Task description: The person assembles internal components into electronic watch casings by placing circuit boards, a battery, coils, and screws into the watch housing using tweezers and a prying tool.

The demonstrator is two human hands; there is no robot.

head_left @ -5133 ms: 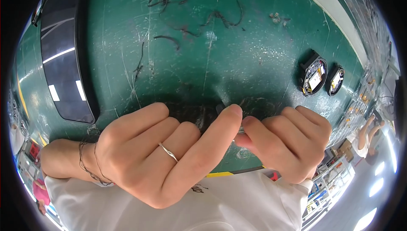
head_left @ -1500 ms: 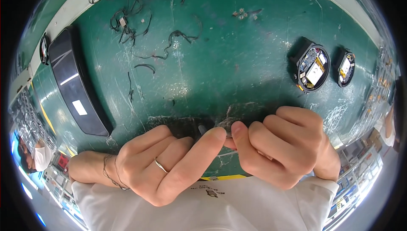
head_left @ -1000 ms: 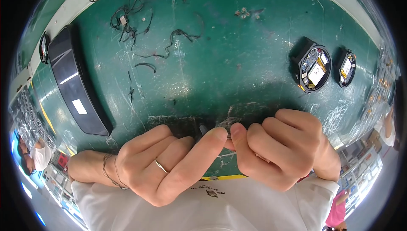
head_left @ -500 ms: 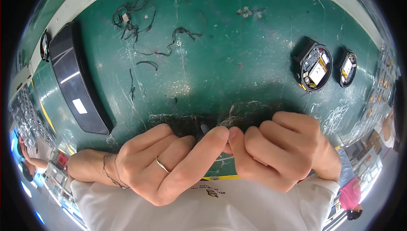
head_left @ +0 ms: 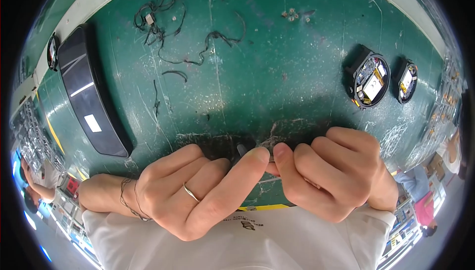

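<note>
My left hand, with a ring on one finger, is closed in a pinch near the table's front edge. A small dark grey rounded tip pokes out beside its index finger; the rest is hidden. Close on the right, my right hand is curled with thumb and fingers pressed together. Between the two sets of fingertips is a narrow gap, where a thin sliver shows, too small to name. Farther right lie two open round watch-like housings, the larger one and the smaller one, with circuit boards inside.
A long curved black panel lies at the left, a small round device beyond it. Tangled black wires spread over the green table. Several tiny metal parts sit at the back. Other people are at both sides.
My right hand has shifted slightly right, widening the gap between the fingertips. My left hand has hardly moved. The person at the far right has moved.
</note>
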